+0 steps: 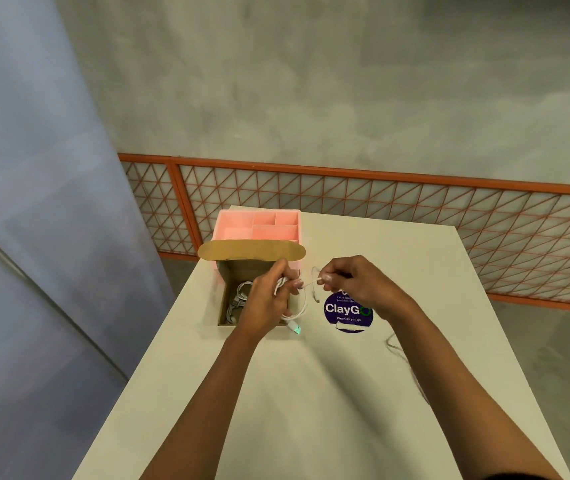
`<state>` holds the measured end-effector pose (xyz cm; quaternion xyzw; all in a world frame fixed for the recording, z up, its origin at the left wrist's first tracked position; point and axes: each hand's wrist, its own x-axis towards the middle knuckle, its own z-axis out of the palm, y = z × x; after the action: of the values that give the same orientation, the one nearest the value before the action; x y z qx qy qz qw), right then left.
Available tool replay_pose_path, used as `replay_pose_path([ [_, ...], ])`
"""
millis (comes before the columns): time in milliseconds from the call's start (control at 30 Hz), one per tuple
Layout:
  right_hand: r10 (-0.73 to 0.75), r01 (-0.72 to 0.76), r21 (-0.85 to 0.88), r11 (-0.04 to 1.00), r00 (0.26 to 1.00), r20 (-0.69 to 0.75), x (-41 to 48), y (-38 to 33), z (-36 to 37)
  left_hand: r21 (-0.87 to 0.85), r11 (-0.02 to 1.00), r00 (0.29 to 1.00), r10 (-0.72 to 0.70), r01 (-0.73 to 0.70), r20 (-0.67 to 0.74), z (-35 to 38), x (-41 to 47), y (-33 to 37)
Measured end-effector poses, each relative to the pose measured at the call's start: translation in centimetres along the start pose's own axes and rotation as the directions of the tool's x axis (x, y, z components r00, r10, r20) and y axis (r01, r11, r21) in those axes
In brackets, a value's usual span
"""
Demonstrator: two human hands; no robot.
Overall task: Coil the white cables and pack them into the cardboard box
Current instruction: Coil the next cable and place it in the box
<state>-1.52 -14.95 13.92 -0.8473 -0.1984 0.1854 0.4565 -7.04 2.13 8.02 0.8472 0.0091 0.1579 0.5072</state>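
two hands: my left hand [269,296] grips a small bundle of loops of the thin white cable [302,308]; my right hand [353,282] pinches a strand of the same cable between thumb and fingertips.
cable position: held in the air above the right side of the open brown cardboard box [228,271]; a slack loop hangs down to a green-tipped plug [295,329] by the box's near right corner.
key relation: the box lies below and to the left of the bundle. the taut strand runs left to right between the hands. the left hand is nearer, so i judge it makes the drop.
box contents: coiled white cables [238,299] lie inside.
hidden: the left hand covers the box's right wall. a thin strand [392,344] shows on the cream table top [311,393] beside the right forearm; i cannot tell if it is the same cable.
nearby: pink plastic compartment tray [238,233] behind the box; round purple sticker [346,311] below the right hand.
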Motion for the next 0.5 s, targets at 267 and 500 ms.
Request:
replay_pose_path([
  [267, -0.058, 0.06, 0.112, 0.992, 0.998, -0.015, -0.4, 1.7, -0.5, -0.438, 0.895, 0.993, -0.034, 0.081, 0.114, -1.0, -0.1, 1.1],
  [500, -0.025, 0.047, 0.237, 0.971, 0.995, -0.092, -0.1, 2.8, 0.9, -0.383, 0.912, 0.986, -0.1, 0.145, 0.137, -0.4, 0.1, 1.0],
])
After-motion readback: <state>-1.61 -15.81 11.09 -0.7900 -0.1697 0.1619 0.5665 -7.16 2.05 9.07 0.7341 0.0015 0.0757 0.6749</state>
